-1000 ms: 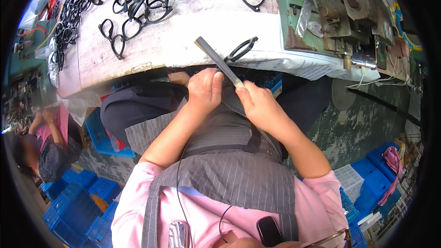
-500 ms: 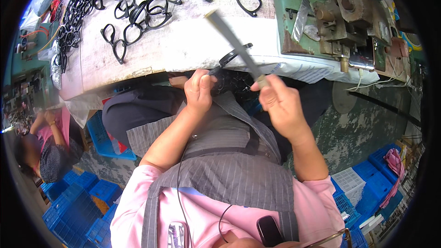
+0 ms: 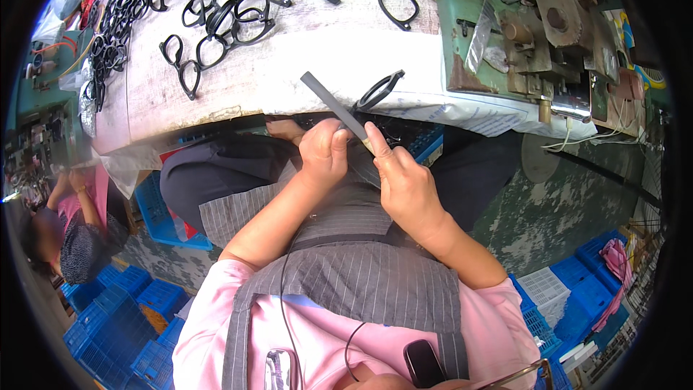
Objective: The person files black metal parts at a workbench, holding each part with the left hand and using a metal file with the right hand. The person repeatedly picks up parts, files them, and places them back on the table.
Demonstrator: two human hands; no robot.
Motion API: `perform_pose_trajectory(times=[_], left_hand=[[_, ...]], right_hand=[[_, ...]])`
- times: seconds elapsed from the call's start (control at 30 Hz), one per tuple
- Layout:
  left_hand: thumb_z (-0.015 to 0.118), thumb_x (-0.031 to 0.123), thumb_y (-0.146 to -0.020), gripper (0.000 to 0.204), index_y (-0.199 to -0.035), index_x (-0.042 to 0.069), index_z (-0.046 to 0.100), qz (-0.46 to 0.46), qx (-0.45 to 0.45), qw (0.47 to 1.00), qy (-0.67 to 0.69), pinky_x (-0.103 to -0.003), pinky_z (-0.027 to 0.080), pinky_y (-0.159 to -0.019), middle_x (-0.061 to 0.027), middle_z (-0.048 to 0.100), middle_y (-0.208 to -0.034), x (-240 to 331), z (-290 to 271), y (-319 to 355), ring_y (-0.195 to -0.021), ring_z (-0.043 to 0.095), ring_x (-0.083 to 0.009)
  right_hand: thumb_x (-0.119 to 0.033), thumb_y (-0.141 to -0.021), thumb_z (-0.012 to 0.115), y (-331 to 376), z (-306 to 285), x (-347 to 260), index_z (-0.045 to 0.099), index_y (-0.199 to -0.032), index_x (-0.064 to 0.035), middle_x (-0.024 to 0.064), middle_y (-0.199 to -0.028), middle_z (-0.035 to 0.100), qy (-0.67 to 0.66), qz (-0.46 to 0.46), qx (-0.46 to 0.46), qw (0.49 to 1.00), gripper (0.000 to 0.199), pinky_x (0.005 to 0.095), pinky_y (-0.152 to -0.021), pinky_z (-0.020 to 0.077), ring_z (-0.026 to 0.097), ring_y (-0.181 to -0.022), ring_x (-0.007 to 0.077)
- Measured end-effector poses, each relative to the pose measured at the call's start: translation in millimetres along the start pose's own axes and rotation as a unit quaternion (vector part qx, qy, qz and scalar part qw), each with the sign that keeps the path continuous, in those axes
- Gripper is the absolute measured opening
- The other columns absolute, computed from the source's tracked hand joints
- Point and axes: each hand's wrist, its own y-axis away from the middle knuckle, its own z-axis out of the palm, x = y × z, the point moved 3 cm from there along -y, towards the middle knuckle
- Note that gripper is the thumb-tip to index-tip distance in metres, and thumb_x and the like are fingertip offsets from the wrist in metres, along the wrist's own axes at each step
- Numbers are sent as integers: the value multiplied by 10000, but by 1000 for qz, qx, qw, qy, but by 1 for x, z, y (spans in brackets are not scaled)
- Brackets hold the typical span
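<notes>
My left hand (image 3: pixel 323 150), closed at the near edge of the bench, grips a black eyeglass frame (image 3: pixel 381 91). One rim of the frame sticks out to the right beyond the fingers, and the part in my grip is hidden. In my right hand (image 3: pixel 406 184) is a flat grey file (image 3: pixel 328 99), held by its pale handle with the index finger stretched along it. The file slants up to the left and crosses in front of the frame close to my left fingers. Whether it touches the frame I cannot tell.
Several black eyeglass frames (image 3: pixel 249 18) lie heaped across the far bench (image 3: pixel 155 94). A metal fixture (image 3: pixel 559 25) stands on the green surface at right. Blue crates (image 3: pixel 108 325) are on the floor on both sides. Another person (image 3: pixel 86 224) sits at far left.
My right hand has moved left and slightly down, bringing the file from a steep, blurred slant to across the frame by my left fingers. My left hand has shifted slightly right and down.
</notes>
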Motion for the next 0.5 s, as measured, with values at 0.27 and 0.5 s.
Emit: perform_pose_trajectory(times=[0.27, 0.5], left_hand=[[536, 88, -920, 184, -757, 4, 555, 34, 8, 999, -33, -378, 438, -486, -128, 541, -637, 10, 0, -7, -528, 549, -315], [550, 63, -905, 140, -784, -8, 550, 32, 5, 999, -42, -375, 460, -503, -123, 559, -653, 10, 1, -5, -546, 569, -315]], right_hand=[[7, -832, 550, -15, 1, 2, 417, -1404, -102, 160, -734, 547, 17, 20, -2, 1000, 597, 427, -538, 498, 589, -584, 355], [5, -826, 551, 4, -7, -3, 428, -1392, -89, 157, -705, 534, -8, -12, 32, 999, 587, 433, -520, 497, 585, -553, 355]])
